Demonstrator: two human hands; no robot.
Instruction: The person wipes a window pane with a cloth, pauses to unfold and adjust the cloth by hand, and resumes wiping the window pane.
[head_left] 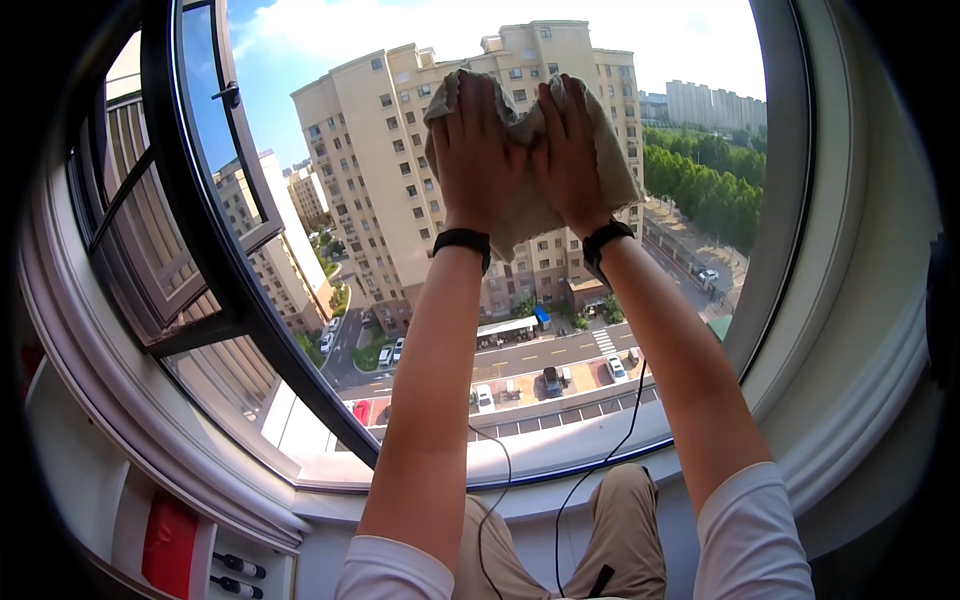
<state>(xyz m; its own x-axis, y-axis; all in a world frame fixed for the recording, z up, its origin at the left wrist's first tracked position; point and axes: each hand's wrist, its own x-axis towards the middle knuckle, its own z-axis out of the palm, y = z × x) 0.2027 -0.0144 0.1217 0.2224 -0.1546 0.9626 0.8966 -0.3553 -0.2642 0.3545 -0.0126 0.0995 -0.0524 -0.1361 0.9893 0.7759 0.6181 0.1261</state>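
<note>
Both hands are raised in front of a large window pane (560, 290), holding a grey-beige cloth (618, 165) up against the glass. My left hand (478, 165) lies over the cloth's left part with its fingers stretched upward and close together. Over the right part is my right hand (572, 165), its fingers also pointing up and keeping the cloth pressed. The thumbs are nearly touching, and a fold of cloth hangs below them. Each wrist has a black band, the left band (462, 240) and the right band (606, 236).
At the left, a dark-framed casement (232, 120) with a handle (228, 95) is swung open. A black cable (600, 465) hangs between my arms. Below left, a shelf holds a red item (168, 545) and dark bottles (240, 566). Buildings and parked cars lie outside.
</note>
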